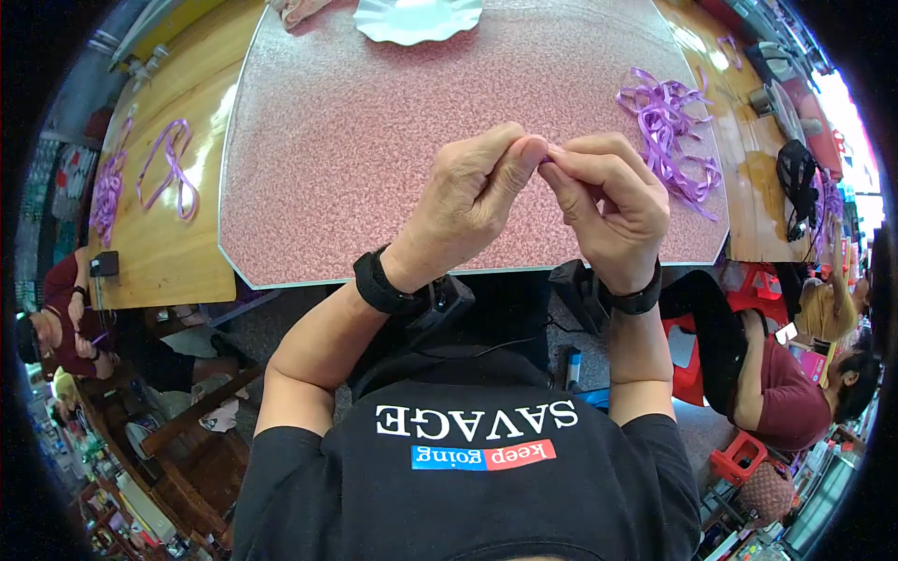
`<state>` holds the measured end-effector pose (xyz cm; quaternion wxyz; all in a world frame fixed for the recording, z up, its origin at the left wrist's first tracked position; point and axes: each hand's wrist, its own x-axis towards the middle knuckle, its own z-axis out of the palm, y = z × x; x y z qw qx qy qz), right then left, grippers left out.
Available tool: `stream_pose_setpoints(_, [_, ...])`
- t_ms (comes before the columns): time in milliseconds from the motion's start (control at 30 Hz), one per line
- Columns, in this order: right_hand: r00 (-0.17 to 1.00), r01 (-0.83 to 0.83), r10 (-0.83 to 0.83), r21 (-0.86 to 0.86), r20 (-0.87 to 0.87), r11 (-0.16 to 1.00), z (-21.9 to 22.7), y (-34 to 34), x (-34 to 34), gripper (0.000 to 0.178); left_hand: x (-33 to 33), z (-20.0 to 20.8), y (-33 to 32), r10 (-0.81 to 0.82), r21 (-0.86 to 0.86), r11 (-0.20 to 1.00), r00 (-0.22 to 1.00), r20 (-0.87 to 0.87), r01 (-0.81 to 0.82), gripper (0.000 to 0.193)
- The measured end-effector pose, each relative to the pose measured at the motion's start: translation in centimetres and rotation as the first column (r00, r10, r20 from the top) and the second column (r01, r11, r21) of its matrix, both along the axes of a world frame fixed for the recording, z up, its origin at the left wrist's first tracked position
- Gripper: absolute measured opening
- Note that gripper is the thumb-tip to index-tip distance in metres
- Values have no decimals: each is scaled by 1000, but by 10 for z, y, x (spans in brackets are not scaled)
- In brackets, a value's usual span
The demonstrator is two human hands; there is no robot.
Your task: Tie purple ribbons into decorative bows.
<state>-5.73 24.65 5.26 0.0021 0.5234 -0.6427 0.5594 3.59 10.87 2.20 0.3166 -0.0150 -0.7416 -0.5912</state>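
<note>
My left hand [482, 187] and my right hand [613, 201] meet above the pink speckled table [374, 178], fingertips pressed together. Between the thumbs and forefingers shows a bit of purple ribbon [546, 160]; most of it is hidden by the fingers. Both hands are closed on it in a pinch. To the right of my right hand lies a loose heap of purple ribbons [662, 122], tangled, with some ends trailing toward the table's right edge.
A white wavy-rimmed dish [417, 28] stands at the far edge. Wooden tabletops [201, 252] flank the pink one, with more purple ribbons [173, 173] on the left. A person [790, 393] sits on the right, another [70, 327] on the left. Red stools [739, 458] stand at right.
</note>
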Motion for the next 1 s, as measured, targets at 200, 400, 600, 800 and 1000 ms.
stream_pose_setpoints(200, [994,-33,34,-20,103,999,-12,-3,0,11,2,0,2,-22,101,995,997,72,14,27])
stream_pose_setpoints(400, [974,-42,53,-56,221,998,-16,-10,0,11,-1,-3,2,-57,172,984,992,109,38,32])
stream_pose_setpoints(600, [897,-40,60,-56,438,998,-15,-10,-6,13,-2,2,-5,-285,416,884,951,123,211,42])
stream_pose_setpoints(800, [932,-19,23,-14,363,1000,-13,0,-10,16,1,5,-5,-236,323,925,968,80,199,39])
stream_pose_setpoints(1000, [949,-66,67,-15,307,998,-15,6,-10,19,2,6,0,-262,384,900,960,94,208,25])
